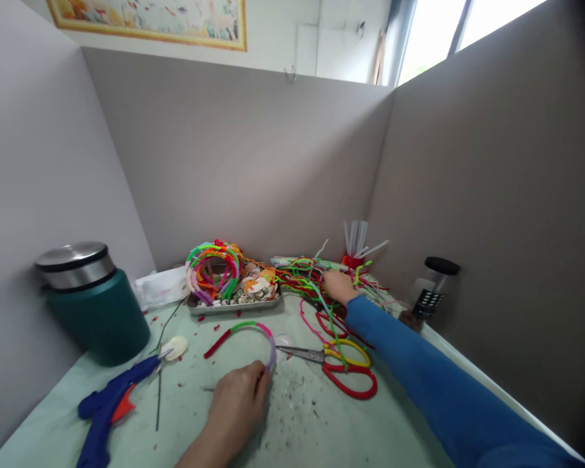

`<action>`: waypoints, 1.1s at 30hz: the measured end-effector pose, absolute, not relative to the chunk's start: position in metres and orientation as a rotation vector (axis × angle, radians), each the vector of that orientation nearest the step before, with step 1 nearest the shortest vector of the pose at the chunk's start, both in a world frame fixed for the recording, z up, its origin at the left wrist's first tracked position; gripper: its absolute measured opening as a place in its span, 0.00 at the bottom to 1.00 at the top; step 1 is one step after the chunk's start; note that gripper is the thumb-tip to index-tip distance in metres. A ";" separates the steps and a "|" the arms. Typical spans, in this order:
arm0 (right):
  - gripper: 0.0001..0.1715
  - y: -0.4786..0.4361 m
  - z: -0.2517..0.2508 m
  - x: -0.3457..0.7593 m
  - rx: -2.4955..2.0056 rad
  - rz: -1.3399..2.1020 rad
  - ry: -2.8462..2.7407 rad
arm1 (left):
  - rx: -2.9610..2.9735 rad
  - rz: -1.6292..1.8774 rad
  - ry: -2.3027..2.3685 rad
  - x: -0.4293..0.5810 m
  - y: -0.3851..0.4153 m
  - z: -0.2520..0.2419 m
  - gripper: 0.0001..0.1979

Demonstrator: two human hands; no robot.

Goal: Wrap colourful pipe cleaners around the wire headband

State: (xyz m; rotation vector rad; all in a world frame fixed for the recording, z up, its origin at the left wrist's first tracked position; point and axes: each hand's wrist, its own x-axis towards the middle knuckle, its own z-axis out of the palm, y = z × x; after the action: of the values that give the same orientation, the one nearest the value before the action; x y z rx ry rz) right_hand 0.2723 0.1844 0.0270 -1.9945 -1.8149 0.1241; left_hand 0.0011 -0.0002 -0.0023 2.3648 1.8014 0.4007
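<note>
My left hand [241, 396], near the front of the table, is closed on a curved headband [249, 324] wrapped in fuzzy dark red, green, pink and purple. Its purple side runs down between thumb and fingers, and the lower end is hidden. Farther back on the right, my right hand [338, 286] is curled into a heap of coloured pipe cleaners [297, 276]. Its fingertips are partly hidden among the strands. Scissors with red and yellow handles [348, 369] lie between the hands, blades pointing left. Some strands lie across their handles.
A metal tray [236, 308] holds wrapped hoops and small flat pieces. To the left are a blue glue gun [114, 403], a round white pad [175, 348] and a green flask [97, 312]. White sticks [355, 239] and a black-lidded jar [431, 286] stand right. Grey partitions surround the table.
</note>
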 end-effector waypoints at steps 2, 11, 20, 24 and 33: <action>0.08 0.192 0.034 0.280 -1.987 0.226 -1.750 | 2.366 0.422 1.791 0.000 0.000 -0.003 0.13; 0.18 0.195 0.081 0.318 -1.812 0.700 -1.334 | 2.378 0.451 1.764 0.000 -0.001 -0.002 0.12; 0.17 0.191 0.125 0.324 -1.368 0.734 -1.053 | 2.373 0.458 1.756 -0.003 -0.004 0.000 0.13; 0.08 0.187 0.136 0.320 -1.243 0.673 -1.065 | 2.378 0.453 1.748 -0.003 -0.005 0.000 0.13; 0.08 0.183 0.138 0.292 -1.231 0.583 -1.330 | 2.383 0.477 1.744 -0.004 -0.007 0.001 0.12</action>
State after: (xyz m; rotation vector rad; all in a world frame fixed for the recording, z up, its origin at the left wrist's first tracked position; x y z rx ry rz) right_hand 0.2920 0.1827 0.1381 -1.2311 -1.3301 0.5833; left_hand -0.0041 -0.0066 0.0007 2.3830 1.7444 0.4773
